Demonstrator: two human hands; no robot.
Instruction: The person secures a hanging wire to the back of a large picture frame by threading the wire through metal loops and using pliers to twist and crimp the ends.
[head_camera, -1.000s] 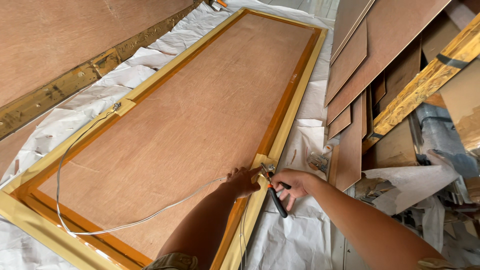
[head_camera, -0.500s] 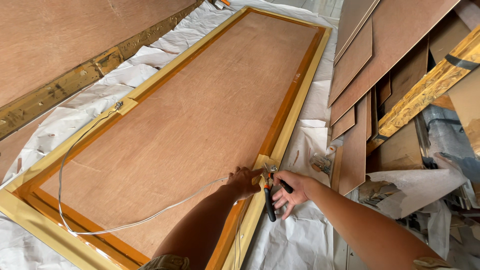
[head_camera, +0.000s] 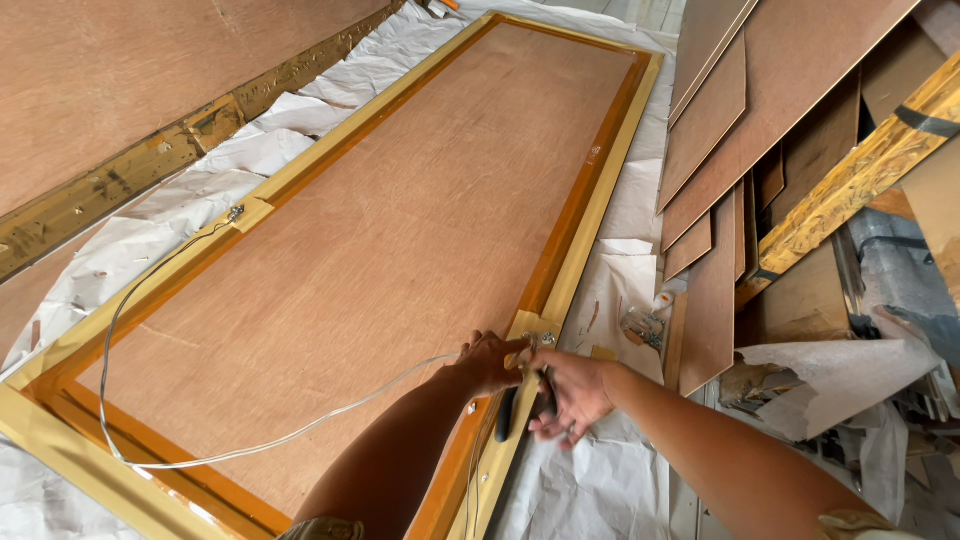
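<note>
A large picture frame (head_camera: 600, 190) with a gold rim lies face down, its brown backing board (head_camera: 400, 230) facing up. A thin pale wire (head_camera: 250, 445) loops from a metal hanger (head_camera: 237, 213) on the left rail across to the right rail. My left hand (head_camera: 488, 362) pinches the wire's end at the metal hanger (head_camera: 538, 338) on the right rail. My right hand (head_camera: 575, 395), blurred, sits just beside it on the rail and grips a dark-handled tool (head_camera: 507, 415) that looks like pliers, with the handles pointing towards me.
Crumpled white sheeting (head_camera: 620, 470) covers the floor around the frame. Brown boards (head_camera: 730, 130) and a rough timber beam (head_camera: 860, 170) lean on the right. A small clear bag of hardware (head_camera: 643, 325) lies by the boards. Another large board (head_camera: 100, 90) stands at the left.
My right hand has shifted down and left along the rail with the tool, which has turned. My left hand stays at the right hanger.
</note>
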